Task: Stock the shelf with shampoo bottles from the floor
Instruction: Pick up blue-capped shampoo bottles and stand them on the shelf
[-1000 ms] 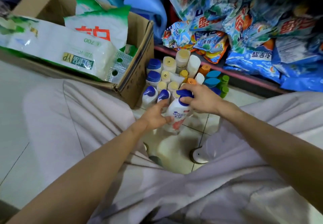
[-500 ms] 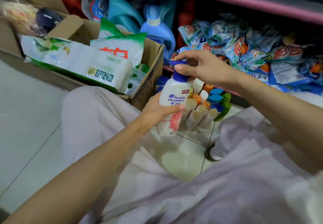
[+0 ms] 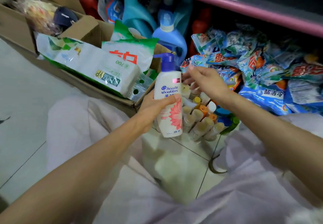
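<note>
The left hand (image 3: 153,108) has its fingers and thumb curled round the middle of the bottle (image 3: 170,97), thumb across the label. The bottle is up off the floor, just in front of the corner of the box (image 3: 97,90) and above the cluster of bottles (image 3: 201,118) standing on the tiles. The right hand (image 3: 204,80) hovers just right of the bottle's shoulder with fingers spread and loose, gripping nothing; I cannot tell whether a fingertip touches the bottle.

It looks like stiff white plastic with a glossy label, so probably a bit slick, and if full, moderately heavy for one hand. It should not crush or break easily. The weak spot is the blue pump (image 3: 166,61): carrying it by the nozzle could twist or press it. The waist, where the left hand already grips, seems the safest hold, with a second hand under the base if it slips.

Its long axis runs nearly upright, tipped a little, pump end up and base down toward the tiles. The nozzle sticks out toward the box and the label faces the person. The shelf edge (image 3: 244,8) runs above and behind the bottle, so it should go up as it stands, without turning over.
</note>
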